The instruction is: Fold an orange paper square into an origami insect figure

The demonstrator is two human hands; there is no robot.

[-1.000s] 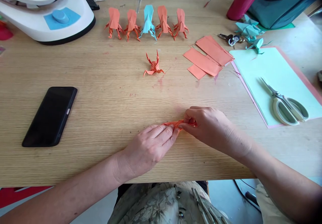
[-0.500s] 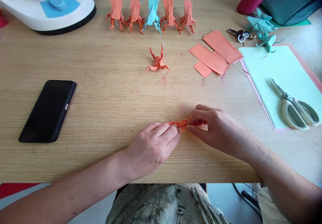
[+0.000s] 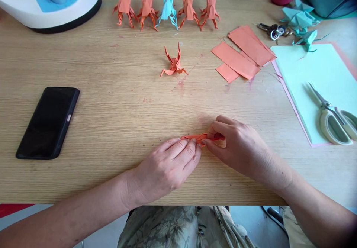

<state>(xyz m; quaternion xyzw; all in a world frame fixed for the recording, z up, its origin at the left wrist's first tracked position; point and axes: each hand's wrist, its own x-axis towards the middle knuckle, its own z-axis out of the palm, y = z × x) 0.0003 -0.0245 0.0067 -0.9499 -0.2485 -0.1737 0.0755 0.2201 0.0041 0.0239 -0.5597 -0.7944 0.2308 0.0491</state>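
Near the table's front edge (image 3: 83, 199), hands (image 3: 195, 155) pinch orange paper (image 3: 195, 138).

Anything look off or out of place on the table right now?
Only small things: the row of folded paper figures has one blue among orange, and faint reddish smudges mark the table near the lone orange figure.

- Left hand (image 3: 164, 166): bare, no ring, no watch, no glove; nails short and unpainted
- Right hand (image 3: 240, 147): bare, likewise without ring or wristband; nails short
- Forearms: both uncovered up to the picture's edge, no sleeve visible on either
- Garment (image 3: 178, 227) at the lap, below the table edge: fabric in muted olive and beige with a floral print, gathered in folds, small dark buttons or studs along one seam
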